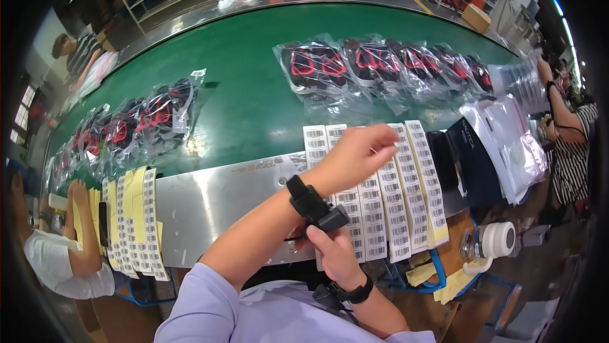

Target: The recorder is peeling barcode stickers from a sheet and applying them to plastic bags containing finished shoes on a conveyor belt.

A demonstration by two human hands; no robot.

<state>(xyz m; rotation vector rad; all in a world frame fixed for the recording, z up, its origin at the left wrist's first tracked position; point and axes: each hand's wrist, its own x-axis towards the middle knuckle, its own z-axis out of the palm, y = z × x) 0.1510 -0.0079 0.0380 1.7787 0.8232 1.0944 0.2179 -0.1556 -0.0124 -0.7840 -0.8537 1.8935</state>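
Note:
My left hand (358, 152) reaches over the strips of barcode labels (393, 216), its fingers loosely bent and apart with nothing in them. A black box-shaped device (327, 215) sits on a black strap round my left wrist. Just below it, my right hand (338, 255) has its thumb against the lower edge of the device; the other fingers are partly hidden. Another black strap (358, 291) with a small device circles my right wrist. The label strips lie side by side across the metal table edge (216, 206).
Bagged black-and-red items (317, 67) line the green conveyor belt (241, 95), with more bags (155, 114) at left. A dark wallet-like case (444, 162), clear plastic bags (501, 140) and a white-lidded jug (491, 241) are at right. Co-workers (66, 260) sit or stand on both sides.

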